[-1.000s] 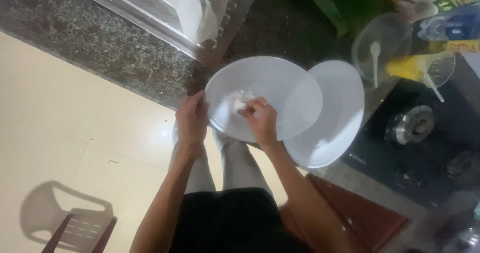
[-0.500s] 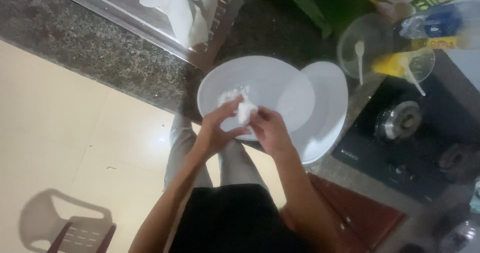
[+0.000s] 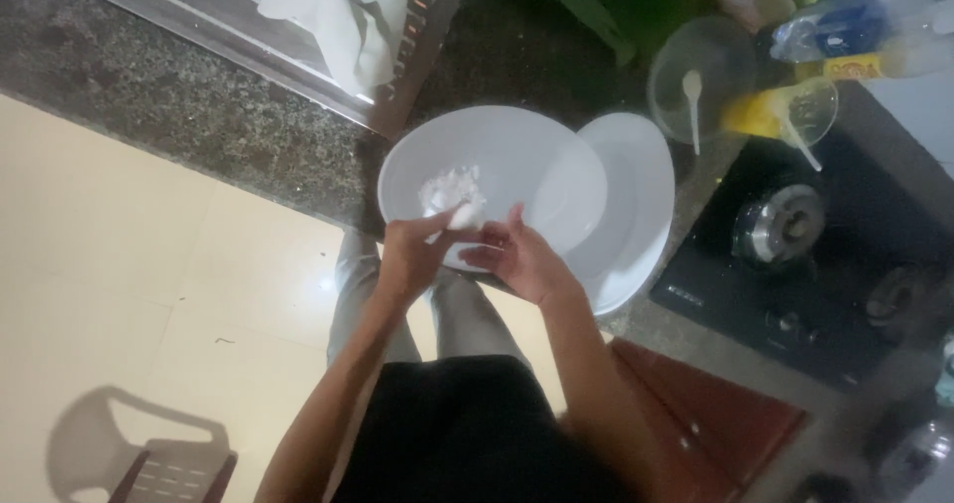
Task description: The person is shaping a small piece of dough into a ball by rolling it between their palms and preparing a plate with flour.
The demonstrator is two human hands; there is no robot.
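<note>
Wearer: dark top and grey trousers nearest the camera, standing on pale floor tiles (image 3: 119,264).
Left hand (image 3: 412,254): raised at the near rim of the bowl, fingertips pinched on a small white lump (image 3: 462,215) – a closed pinch, not a full fist.
Right hand (image 3: 517,259): just beside the left, fingers curled toward the same lump; whether it bears on it cannot be told.
Small white lump: held at the near edge of the bowl, just above its rim.
Step in hand, judged: working the lump between the fingers over the bowl. Done well, both hands stay inside the rim line so crumbs fall into the bowl, and pressure stays light so the piece does not smear.
Round white bowl (image 3: 542,180): on the edge of the speckled stone counter (image 3: 149,105); holds a loose heap of white crumbly matter (image 3: 449,183) on its left side, the rest bare.
White oval plate (image 3: 641,215): under and to the right of the bowl, showing as a crescent; nothing visible on it.
Black gas hob (image 3: 825,254): to the right, burner unlit.
Clear glass bowl (image 3: 795,115): beyond the hob, holds something yellow and a spoon.
Clear round container (image 3: 696,81): beside it – holds a white spoon; other contents not discernible.
Far edge: bottles and packets, blurred.
</note>
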